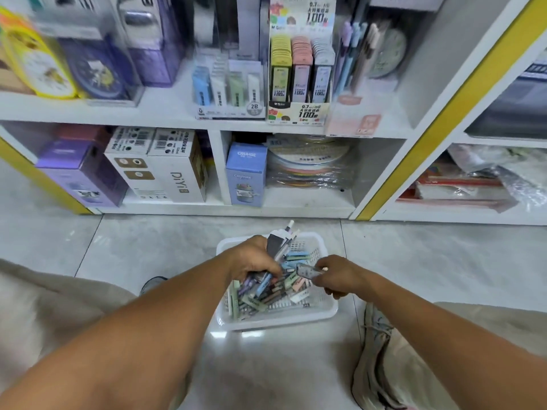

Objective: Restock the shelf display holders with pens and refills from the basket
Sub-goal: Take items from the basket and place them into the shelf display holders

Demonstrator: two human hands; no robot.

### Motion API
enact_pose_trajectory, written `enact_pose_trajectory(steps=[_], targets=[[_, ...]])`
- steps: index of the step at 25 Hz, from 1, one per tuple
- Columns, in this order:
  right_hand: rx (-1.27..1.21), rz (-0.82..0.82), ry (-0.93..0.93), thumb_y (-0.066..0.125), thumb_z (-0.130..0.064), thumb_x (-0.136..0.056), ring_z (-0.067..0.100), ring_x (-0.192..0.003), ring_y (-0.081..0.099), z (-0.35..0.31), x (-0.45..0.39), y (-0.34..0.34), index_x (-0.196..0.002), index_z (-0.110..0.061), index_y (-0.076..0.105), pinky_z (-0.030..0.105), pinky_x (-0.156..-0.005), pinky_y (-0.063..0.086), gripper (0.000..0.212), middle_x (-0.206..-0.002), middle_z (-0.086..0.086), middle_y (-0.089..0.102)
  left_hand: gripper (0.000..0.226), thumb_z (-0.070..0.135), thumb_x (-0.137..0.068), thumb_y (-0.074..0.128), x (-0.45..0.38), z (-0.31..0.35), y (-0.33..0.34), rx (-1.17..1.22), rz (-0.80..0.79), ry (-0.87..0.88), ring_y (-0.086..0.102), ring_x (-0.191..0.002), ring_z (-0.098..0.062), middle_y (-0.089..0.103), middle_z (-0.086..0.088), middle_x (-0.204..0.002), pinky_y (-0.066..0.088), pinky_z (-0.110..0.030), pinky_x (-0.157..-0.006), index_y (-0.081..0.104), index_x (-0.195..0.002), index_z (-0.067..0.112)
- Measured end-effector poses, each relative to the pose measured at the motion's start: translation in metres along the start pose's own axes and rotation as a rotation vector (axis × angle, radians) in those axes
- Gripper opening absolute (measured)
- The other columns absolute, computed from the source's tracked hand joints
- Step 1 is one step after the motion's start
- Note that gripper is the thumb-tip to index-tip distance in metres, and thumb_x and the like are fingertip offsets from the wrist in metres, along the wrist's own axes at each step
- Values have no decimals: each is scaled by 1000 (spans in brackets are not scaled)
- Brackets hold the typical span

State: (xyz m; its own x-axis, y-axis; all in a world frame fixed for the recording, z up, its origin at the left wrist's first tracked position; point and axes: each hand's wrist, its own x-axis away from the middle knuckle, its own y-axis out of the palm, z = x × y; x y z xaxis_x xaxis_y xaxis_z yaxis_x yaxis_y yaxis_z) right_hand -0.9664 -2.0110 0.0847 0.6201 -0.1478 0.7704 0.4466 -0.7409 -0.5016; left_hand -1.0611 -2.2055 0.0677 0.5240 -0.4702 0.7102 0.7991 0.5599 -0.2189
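Beige trousers (44,315), grey lace-up shoe (374,359)

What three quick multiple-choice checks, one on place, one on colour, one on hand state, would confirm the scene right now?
1. Where is the white basket?
A. On the floor in front of the shelves
B. On the upper shelf
C. On the person's lap

2. What colour is the CRUHRE box?
A. Red
B. Blue
C. Green

3. What is the left hand doing?
A. Resting flat on the floor
B. Hanging idle
C. Gripping a bundle of pens

Answers: 1 A, it stands on the tiles; 2 B, its faces are blue; 3 C, fingers curl round the bundle.
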Motion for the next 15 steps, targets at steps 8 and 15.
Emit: enact_pose_trajectory(steps=[8, 15], targets=[[-314, 41, -117, 50, -12, -98, 17, -55, 58, -18, 37, -20, -114, -5, 62, 25, -50, 45, 21, -81, 15, 75, 36, -11, -72, 73, 41, 27, -9, 192, -64, 45, 73, -74, -37, 71, -29, -89, 60, -49, -71, 58, -104, -8], [-780, 29, -301, 59, -32, -99, 14, -60, 45, -42, 90, -76, -107, -8, 70, 26, -58, 34, 27, -74, 4, 55, 20, -12, -78, 69, 93, 105, -43, 369, -72, 253, 70, -74, -34, 68, -26, -78, 58, -42, -76, 58, -92, -2]])
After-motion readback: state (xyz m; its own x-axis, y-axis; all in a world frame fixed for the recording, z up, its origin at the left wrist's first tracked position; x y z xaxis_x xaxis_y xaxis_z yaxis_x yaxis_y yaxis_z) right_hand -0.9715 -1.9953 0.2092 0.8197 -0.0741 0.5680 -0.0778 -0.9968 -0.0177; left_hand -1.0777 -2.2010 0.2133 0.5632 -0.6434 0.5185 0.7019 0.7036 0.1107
